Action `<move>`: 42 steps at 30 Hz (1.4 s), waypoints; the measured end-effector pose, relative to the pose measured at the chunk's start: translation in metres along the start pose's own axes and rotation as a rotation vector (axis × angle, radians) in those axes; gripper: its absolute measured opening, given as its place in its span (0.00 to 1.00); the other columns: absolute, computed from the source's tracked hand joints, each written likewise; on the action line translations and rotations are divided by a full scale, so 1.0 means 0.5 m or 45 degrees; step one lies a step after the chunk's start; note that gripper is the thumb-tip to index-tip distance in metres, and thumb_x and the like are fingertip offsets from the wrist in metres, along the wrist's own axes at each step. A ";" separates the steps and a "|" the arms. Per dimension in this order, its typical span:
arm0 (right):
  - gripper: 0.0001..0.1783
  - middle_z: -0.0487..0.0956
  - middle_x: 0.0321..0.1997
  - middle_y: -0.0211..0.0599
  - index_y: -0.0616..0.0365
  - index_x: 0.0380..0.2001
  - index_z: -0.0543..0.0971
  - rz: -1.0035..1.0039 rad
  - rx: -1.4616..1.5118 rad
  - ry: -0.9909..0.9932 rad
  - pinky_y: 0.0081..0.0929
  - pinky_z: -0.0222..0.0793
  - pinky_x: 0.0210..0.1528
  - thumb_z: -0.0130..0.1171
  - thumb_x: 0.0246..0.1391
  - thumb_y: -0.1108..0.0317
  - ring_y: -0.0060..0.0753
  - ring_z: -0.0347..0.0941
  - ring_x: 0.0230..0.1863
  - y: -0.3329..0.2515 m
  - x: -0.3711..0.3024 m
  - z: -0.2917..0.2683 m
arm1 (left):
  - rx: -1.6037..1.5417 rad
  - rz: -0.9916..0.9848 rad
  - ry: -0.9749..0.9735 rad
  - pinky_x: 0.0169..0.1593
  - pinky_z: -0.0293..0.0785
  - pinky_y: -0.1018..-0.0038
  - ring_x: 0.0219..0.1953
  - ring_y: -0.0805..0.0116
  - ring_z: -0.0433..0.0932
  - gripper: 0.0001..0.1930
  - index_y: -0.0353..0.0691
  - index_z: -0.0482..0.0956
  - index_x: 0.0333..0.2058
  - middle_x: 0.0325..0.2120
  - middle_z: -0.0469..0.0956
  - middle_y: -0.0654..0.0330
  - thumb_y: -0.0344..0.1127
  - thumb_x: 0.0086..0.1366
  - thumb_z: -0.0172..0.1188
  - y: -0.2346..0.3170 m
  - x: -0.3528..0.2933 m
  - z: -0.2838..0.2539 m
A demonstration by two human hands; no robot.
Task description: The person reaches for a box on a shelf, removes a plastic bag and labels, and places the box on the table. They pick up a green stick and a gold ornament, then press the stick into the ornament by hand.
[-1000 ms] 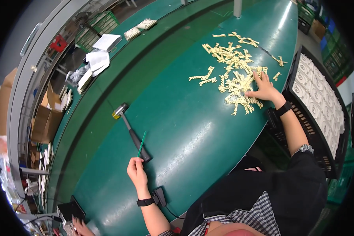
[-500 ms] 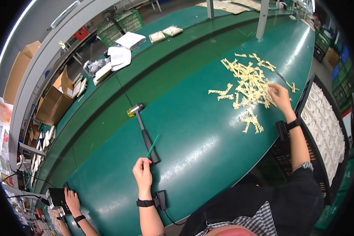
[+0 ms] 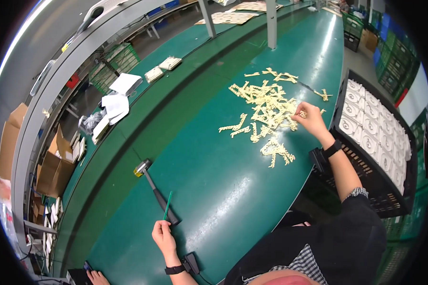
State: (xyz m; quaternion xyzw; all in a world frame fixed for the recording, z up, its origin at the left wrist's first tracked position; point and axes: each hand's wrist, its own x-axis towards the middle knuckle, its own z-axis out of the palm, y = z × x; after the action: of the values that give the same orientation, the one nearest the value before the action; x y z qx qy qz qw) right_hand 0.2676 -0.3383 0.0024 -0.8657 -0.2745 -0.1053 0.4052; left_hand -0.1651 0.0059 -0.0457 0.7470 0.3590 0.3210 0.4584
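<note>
Spanning the view, a green worktable (image 3: 190, 137) stands beside a black crate (image 3: 366, 175) of white pieces (image 3: 373, 126) and bears, toward its far right, a scattered heap of pale-yellow script-shaped cutouts (image 3: 266, 102), with a mallet (image 3: 160, 197) well to its left. Beside the mallet's handle, the left hand (image 3: 164, 239) pinches a slim green rod (image 3: 168, 205); at the heap's right edge, the right hand (image 3: 311, 118) has thumb and fingertips narrowed, any grip on a cutout indeterminable.

Green worktable (image 3: 195, 156), left hand (image 3: 164, 238) pinching thin green stick (image 3: 169, 199), dark-handled mallet (image 3: 158, 193) near stick, right hand (image 3: 312, 121) at right edge of loose pile of cream script-shaped cutouts (image 3: 267, 105), grip unclear, black crate (image 3: 355, 159) of white pieces (image 3: 372, 124) at right.
</note>
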 end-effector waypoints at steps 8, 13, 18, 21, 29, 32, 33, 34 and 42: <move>0.11 0.77 0.23 0.32 0.62 0.24 0.75 -0.062 -0.032 -0.243 0.24 0.67 0.32 0.66 0.42 0.69 0.22 0.71 0.27 -0.109 0.044 0.013 | -0.042 -0.041 -0.036 0.23 0.50 0.81 0.20 0.83 0.56 0.13 0.36 0.70 0.22 0.15 0.60 0.71 0.34 0.65 0.49 -0.003 0.005 0.005; 0.12 0.80 0.31 0.34 0.62 0.32 0.78 -0.413 0.711 -0.643 0.19 0.69 0.38 0.64 0.47 0.66 0.21 0.74 0.33 -0.352 0.046 0.065 | -0.037 -0.015 -0.009 0.23 0.50 0.81 0.20 0.84 0.56 0.14 0.36 0.70 0.22 0.15 0.61 0.71 0.35 0.65 0.49 -0.009 0.000 -0.016; 0.15 0.80 0.35 0.34 0.63 0.35 0.77 -0.383 0.929 -1.000 0.20 0.71 0.37 0.63 0.48 0.63 0.21 0.75 0.33 -0.471 -0.024 0.262 | -0.232 0.036 0.066 0.23 0.50 0.81 0.20 0.83 0.57 0.15 0.36 0.70 0.21 0.15 0.61 0.71 0.36 0.66 0.48 0.005 0.001 -0.005; 0.18 0.79 0.37 0.35 0.64 0.36 0.76 -0.274 0.946 -0.983 0.21 0.71 0.35 0.64 0.46 0.62 0.22 0.75 0.32 -0.499 -0.096 0.385 | -0.271 0.054 0.085 0.23 0.50 0.81 0.20 0.83 0.56 0.15 0.35 0.70 0.21 0.15 0.61 0.71 0.36 0.66 0.48 0.014 -0.009 0.000; 0.15 0.77 0.32 0.39 0.59 0.32 0.77 -0.369 0.928 -0.730 0.30 0.70 0.33 0.65 0.40 0.64 0.34 0.74 0.29 -0.472 -0.197 0.521 | 0.021 -0.049 -0.238 0.25 0.50 0.82 0.20 0.84 0.56 0.15 0.34 0.72 0.23 0.16 0.61 0.71 0.36 0.67 0.48 0.025 -0.011 -0.002; 0.14 0.77 0.32 0.38 0.60 0.32 0.76 -0.432 0.906 -0.770 0.33 0.70 0.32 0.63 0.41 0.65 0.35 0.74 0.29 -0.474 -0.198 0.531 | -0.011 0.000 -0.197 0.25 0.50 0.83 0.21 0.84 0.56 0.14 0.34 0.72 0.23 0.16 0.61 0.71 0.35 0.67 0.48 0.029 0.002 0.008; 0.13 0.76 0.32 0.37 0.60 0.32 0.76 -0.476 0.882 -0.784 0.34 0.69 0.31 0.62 0.42 0.66 0.36 0.74 0.29 -0.473 -0.197 0.535 | 0.021 -0.005 -0.246 0.25 0.50 0.83 0.21 0.84 0.56 0.14 0.34 0.72 0.23 0.16 0.61 0.71 0.35 0.67 0.48 0.028 0.003 0.011; 0.13 0.76 0.32 0.37 0.60 0.32 0.76 -0.422 0.901 -0.753 0.34 0.69 0.31 0.62 0.42 0.66 0.36 0.74 0.29 -0.470 -0.195 0.541 | 0.027 -0.001 -0.213 0.25 0.50 0.83 0.20 0.84 0.56 0.14 0.34 0.73 0.24 0.16 0.62 0.70 0.35 0.67 0.48 0.025 0.005 0.010; 0.08 0.76 0.19 0.42 0.59 0.18 0.76 -0.322 1.061 -0.495 0.40 0.69 0.29 0.60 0.39 0.66 0.47 0.74 0.25 -0.434 -0.206 0.583 | -0.122 -0.035 -0.067 0.26 0.53 0.84 0.21 0.82 0.57 0.13 0.34 0.73 0.26 0.18 0.66 0.69 0.34 0.68 0.48 -0.017 0.000 0.026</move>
State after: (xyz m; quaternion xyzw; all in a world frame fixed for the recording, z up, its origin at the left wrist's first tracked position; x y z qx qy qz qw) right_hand 0.0492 -0.0440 -0.0888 -0.5929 -0.4673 0.1291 0.6430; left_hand -0.1566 0.0027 -0.0585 0.7274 0.3413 0.3117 0.5072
